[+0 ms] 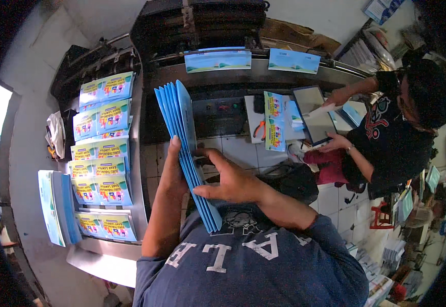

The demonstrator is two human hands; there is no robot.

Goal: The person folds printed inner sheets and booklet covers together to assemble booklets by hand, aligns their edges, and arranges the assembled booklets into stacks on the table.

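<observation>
Between my two hands stands a small stack of light-blue folded booklets (174, 117), edges up and slightly tilted. My left hand (174, 158) grips its left side, with the thumb lying along the edges. My right hand (228, 176) holds the stack from the right, thumb pressed near its lower part and fingers bent behind it. To my left, overlapping rows of printed booklets with yellow and blue covers (102, 166) lie on a metal machine table (140, 197). A thicker pile of light-blue booklets (54, 204) stands at that table's outer side.
Ahead is a dark machine (197, 25) with two light-blue printed sheets (218, 60) on its ledge. At right a co-worker (386, 128) holds a dark-framed board (315, 115) and a white piece. Orange-handled pliers (259, 128) lie beside a printed strip (274, 123). A red stool (381, 216) stands behind.
</observation>
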